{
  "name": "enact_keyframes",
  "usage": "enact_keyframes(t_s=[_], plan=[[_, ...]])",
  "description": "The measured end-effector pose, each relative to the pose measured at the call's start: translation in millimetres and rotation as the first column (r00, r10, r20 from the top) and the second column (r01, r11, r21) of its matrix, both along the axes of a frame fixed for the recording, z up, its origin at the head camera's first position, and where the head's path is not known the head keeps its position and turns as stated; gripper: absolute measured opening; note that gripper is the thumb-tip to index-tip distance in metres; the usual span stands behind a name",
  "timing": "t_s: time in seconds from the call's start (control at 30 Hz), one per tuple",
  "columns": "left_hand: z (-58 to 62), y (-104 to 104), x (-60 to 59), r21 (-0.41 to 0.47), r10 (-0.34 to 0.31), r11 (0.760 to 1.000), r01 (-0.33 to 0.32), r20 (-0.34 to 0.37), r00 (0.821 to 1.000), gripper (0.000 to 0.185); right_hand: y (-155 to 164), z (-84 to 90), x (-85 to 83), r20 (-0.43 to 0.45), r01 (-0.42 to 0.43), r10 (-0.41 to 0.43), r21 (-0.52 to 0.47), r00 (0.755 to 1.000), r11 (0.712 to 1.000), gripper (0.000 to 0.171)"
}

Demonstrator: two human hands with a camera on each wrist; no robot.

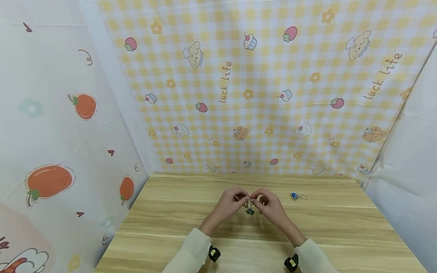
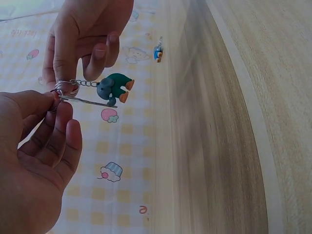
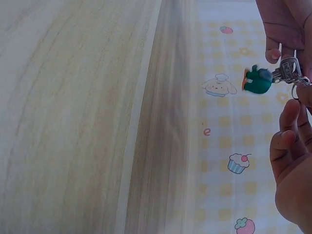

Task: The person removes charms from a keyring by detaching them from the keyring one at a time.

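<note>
Both hands meet over the table at a metal key ring point(image 2: 68, 87). My left hand point(image 1: 233, 201) pinches the ring between thumb and fingertips. From the other side, my right hand point(image 1: 269, 203) pinches it too. A small charm point(image 2: 114, 88) with a grey head, green body and orange feet hangs from the ring on a short chain. Beside the charm a silver key point(image 3: 288, 70) hangs, seen edge-on in the left wrist view. Fingertips partly hide the ring, so I cannot tell whether the key is fully threaded on it.
A second keychain with a blue charm point(image 1: 294, 196) and a ring point(image 1: 304, 197) lies on the wooden table point(image 1: 184, 189), to the right of the hands. A yellow checked cloth point(image 1: 259, 113) hangs behind the table. A white printed cloth point(image 1: 68, 144) stands at the left.
</note>
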State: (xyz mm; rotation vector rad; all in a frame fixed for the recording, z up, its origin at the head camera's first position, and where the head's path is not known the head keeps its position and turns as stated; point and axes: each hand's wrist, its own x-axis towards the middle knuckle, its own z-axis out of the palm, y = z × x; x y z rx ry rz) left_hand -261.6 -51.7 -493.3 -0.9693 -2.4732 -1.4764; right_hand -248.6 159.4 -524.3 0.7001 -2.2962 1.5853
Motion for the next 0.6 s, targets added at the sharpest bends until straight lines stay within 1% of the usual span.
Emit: enact_keyframes(t_s=[0.23,0.4,0.5,0.6], plan=[[-0.8,0.2,-0.8,0.0,-0.022,1.0,0.022,0.008,1.0,0.011,0.8,4.0,2.7,0.053,0.039,-0.039,0.003,0.998,0.999,0.011],[-0.8,0.8,1.0,-0.021,-0.039,0.999,0.04,0.037,0.999,0.013,3.2,3.7,3.1,0.082,0.066,-0.066,-0.007,0.994,0.998,0.011],[-0.9,0.7,2.1,-0.025,-0.037,0.999,0.039,0.058,0.998,0.012,4.1,3.2,2.6,0.107,0.07,-0.07,0.002,0.992,0.998,0.01],[-0.6,0.5,3.1,-0.033,-0.034,0.999,0.037,0.078,0.996,0.011,4.9,4.5,2.4,0.156,0.077,-0.076,-0.005,0.985,0.997,0.006]])
